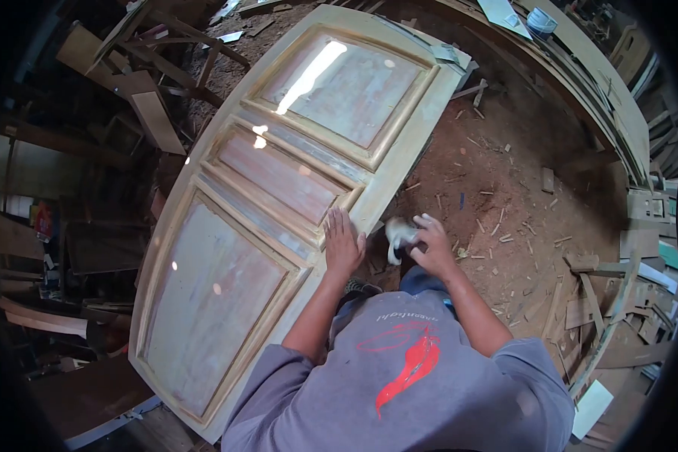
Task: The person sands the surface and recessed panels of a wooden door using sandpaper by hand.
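Observation:
A large wooden door (388,177) with three framed panels lies in front of me, its face pale and streaked with grey and pink. My left hand (342,247) rests on the near edge of the door beside the middle panel, palm down with the fingers stretched out. Just past that edge, my right hand (434,248) pinches a crumpled whitish cloth (400,237). The cloth is slightly blurred and hangs down in the air, apart from the door.
Wood offcuts (504,239) and shavings litter the brown floor on the right. A long curved workpiece (606,98) with a white tub (540,22) runs along the upper right. Wooden frames (181,68) stand at upper left, and stacked boards (625,301) crowd the right.

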